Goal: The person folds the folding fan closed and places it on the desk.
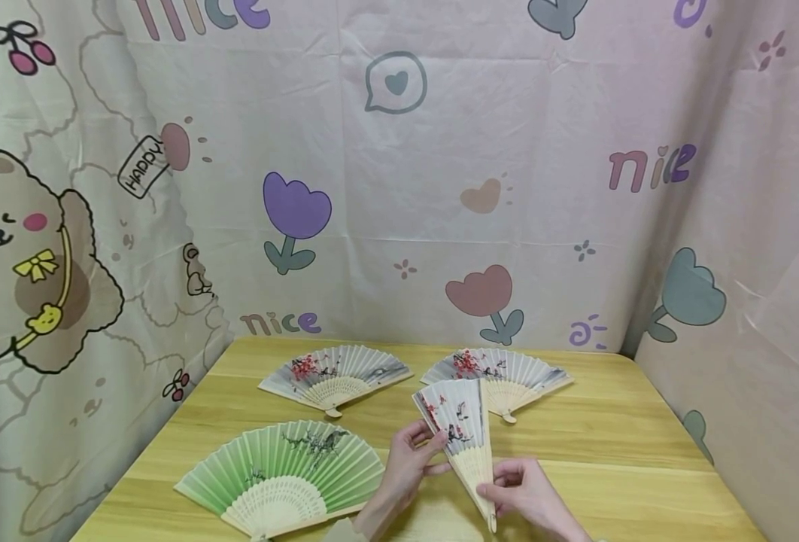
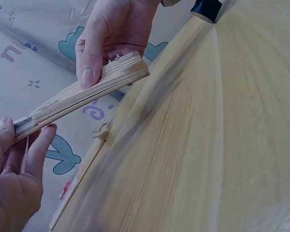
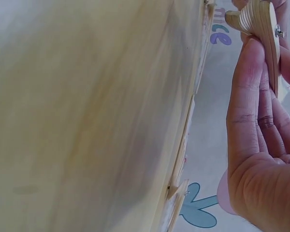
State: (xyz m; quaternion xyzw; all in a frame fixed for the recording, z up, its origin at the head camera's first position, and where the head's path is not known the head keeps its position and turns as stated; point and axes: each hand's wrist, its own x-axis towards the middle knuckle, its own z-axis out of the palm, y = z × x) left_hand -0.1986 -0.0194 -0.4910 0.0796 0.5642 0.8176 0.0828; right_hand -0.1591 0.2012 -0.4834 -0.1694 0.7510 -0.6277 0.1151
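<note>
Between both hands a partly unfolded folding fan [image 1: 466, 433] with white pleats, red blossoms and dark branches is held above the table. My left hand [image 1: 408, 461] pinches its left edge at the pleated part, thumb in front. Lower down, my right hand [image 1: 533, 493] grips the pale wooden ribs near the pivot end. In the left wrist view the ribs [image 2: 87, 94] appear edge-on as a thick stack. The right wrist view shows the fan's pivot end [image 3: 261, 24] with a small metal pin, fingers [image 3: 246, 92] against the ribs.
An open green fan [image 1: 284, 474] lies at the front left of the wooden table [image 1: 616, 452]. Two open white fans with red blossoms, one at the back left [image 1: 345, 376] and one at the back right [image 1: 528, 376], lie behind the hands. Printed cloth [image 1: 399, 165] hangs around the table.
</note>
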